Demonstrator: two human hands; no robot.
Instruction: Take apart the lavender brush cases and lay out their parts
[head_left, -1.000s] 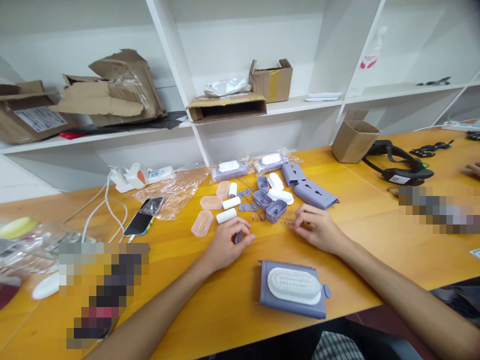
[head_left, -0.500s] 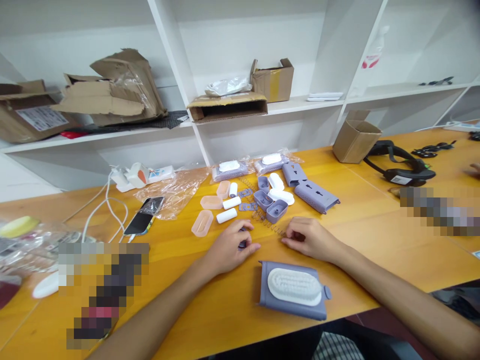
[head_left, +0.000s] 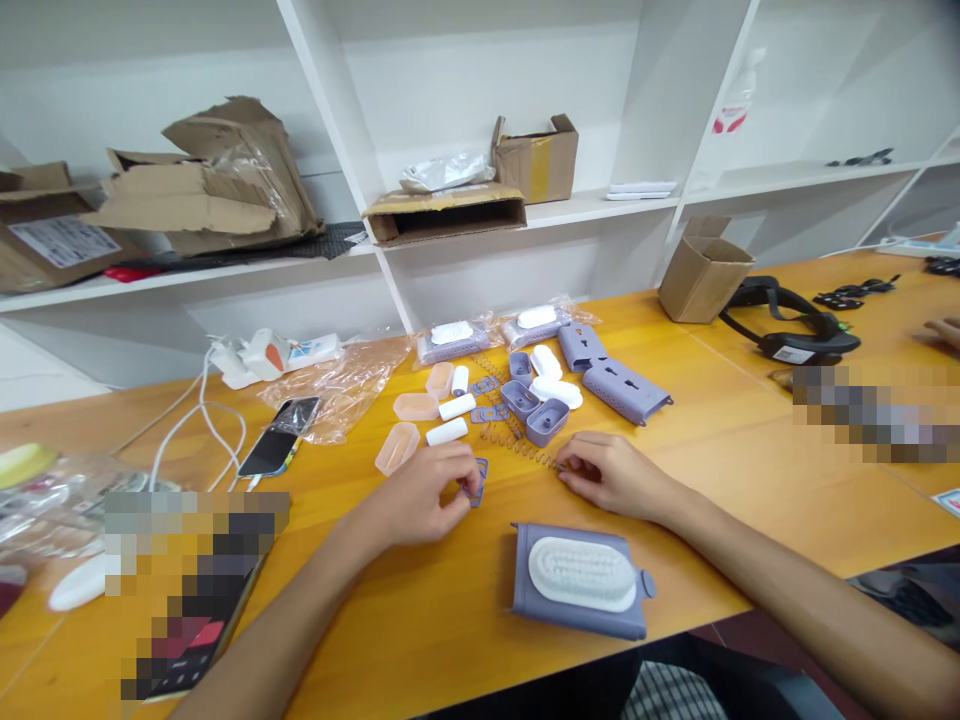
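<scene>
My left hand [head_left: 426, 497] rests on the table, its thumb and fingertips closed on the edge of a flat purple plastic frame [head_left: 480, 482]. My right hand [head_left: 611, 478] is curled, with its fingertips at the end of a thin metal spring [head_left: 525, 449]. In front of me lies a purple box-shaped housing [head_left: 577, 617] with a white oval bristled pad [head_left: 583, 573] on top. Beyond my hands are several small purple cups [head_left: 547, 422], white oval caps [head_left: 556, 391], white rollers [head_left: 447, 431], translucent peach trays [head_left: 397, 448] and more flat purple frames [head_left: 489, 413].
Two purple housings [head_left: 626, 390] lie behind the cups, near plastic-wrapped units [head_left: 452, 343]. Leftward are a phone [head_left: 279, 438], cables and a power strip [head_left: 315, 350]. On the right stand a cardboard box [head_left: 703, 272] and a black headset [head_left: 799, 335]. Another person's hand [head_left: 946, 330] shows at the right edge.
My left hand has shifted left, uncovering more of the flat purple frame at its fingertips. My right hand stays almost in place by the spring. The view has swung slightly.
</scene>
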